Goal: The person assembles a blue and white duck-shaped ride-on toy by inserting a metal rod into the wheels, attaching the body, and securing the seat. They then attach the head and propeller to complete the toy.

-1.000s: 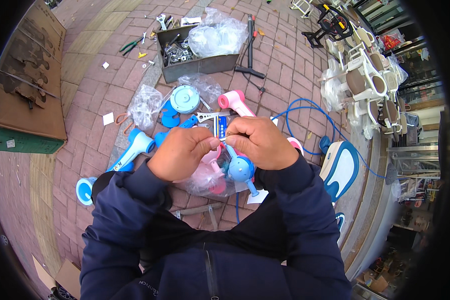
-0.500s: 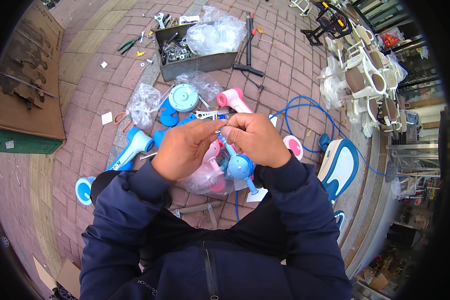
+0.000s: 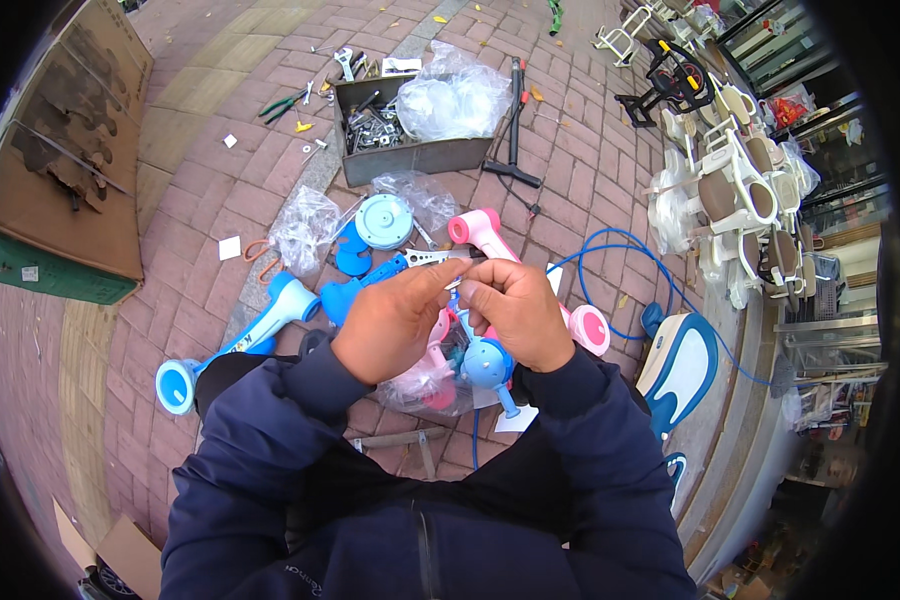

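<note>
Both hands meet in front of me above plastic parts on the paving. My left hand (image 3: 395,315) is closed, thumb and fingertips pinching something small that I cannot make out. Facing it, my right hand (image 3: 520,308) is closed in a pinch at the same spot. Below them lie a light blue round plastic part with a stem (image 3: 486,364) and a pink plastic part (image 3: 436,352), partly in a clear plastic bag (image 3: 410,396). Just beyond the fingers are a silver perforated metal piece (image 3: 428,257), a pink and white tube part (image 3: 482,233) and a light blue disc (image 3: 384,221).
A metal toolbox (image 3: 410,158) with hardware and a plastic bag stands ahead, a black pump-like tool (image 3: 515,130) beside it. A blue hose (image 3: 610,232) curls on the right near white frames (image 3: 740,190). A cardboard box (image 3: 65,170) stands left; a blue-white tube part (image 3: 270,312) lies nearer.
The whole scene has shifted slightly down and right in the picture. My hands remain together in a pinch, with the fingertips slightly changed in position.
</note>
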Action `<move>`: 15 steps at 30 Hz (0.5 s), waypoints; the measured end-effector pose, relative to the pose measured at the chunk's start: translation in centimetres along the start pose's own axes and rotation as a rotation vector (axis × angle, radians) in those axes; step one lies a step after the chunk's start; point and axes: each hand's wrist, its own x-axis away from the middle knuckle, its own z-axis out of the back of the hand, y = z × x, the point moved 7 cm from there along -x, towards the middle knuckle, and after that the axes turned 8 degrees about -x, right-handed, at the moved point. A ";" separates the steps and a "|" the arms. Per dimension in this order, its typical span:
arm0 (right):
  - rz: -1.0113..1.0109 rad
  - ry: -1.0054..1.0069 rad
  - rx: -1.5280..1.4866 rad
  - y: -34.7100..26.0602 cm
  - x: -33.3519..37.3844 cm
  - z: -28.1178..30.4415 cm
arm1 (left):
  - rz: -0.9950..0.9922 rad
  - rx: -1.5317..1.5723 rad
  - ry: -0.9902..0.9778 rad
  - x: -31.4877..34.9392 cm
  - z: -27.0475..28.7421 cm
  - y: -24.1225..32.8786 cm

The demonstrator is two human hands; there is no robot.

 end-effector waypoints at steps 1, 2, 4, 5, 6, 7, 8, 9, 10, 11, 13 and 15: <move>0.027 -0.007 -0.015 -0.1 0.0 -0.1 | 0.027 0.023 0.019 0.0 0.0 0.0; 0.034 0.002 -0.016 0.0 0.0 -0.2 | 0.054 0.047 0.038 0.0 0.1 0.1; 0.030 0.027 0.003 0.1 0.1 -0.1 | 0.090 0.070 0.053 0.0 0.1 0.1; 0.054 0.013 -0.002 0.0 0.1 -0.2 | 0.099 0.069 0.049 0.0 0.1 0.1; 0.060 0.011 0.009 -0.1 0.2 -0.1 | 0.113 0.065 0.046 0.0 0.1 0.1; 0.067 0.010 0.020 -0.1 0.2 -0.1 | 0.090 0.065 0.055 -0.1 0.2 0.3; 0.071 0.012 0.011 -0.1 0.2 0.0 | 0.072 0.060 0.066 -0.1 0.3 0.5; 0.075 0.014 0.002 0.0 0.2 0.0 | 0.053 0.055 0.077 -0.1 0.4 0.6; 0.089 0.009 -0.008 0.0 0.2 0.0 | 0.057 0.034 0.059 -0.1 0.3 0.6; 0.083 0.024 -0.006 0.1 0.2 0.2 | 0.060 0.014 0.041 0.0 0.2 0.6; 0.080 0.048 0.016 0.4 0.1 0.4 | 0.056 -0.006 0.030 0.1 0.0 0.6; 0.131 0.067 0.036 0.3 0.0 0.4 | 0.041 -0.008 0.042 0.1 0.0 0.7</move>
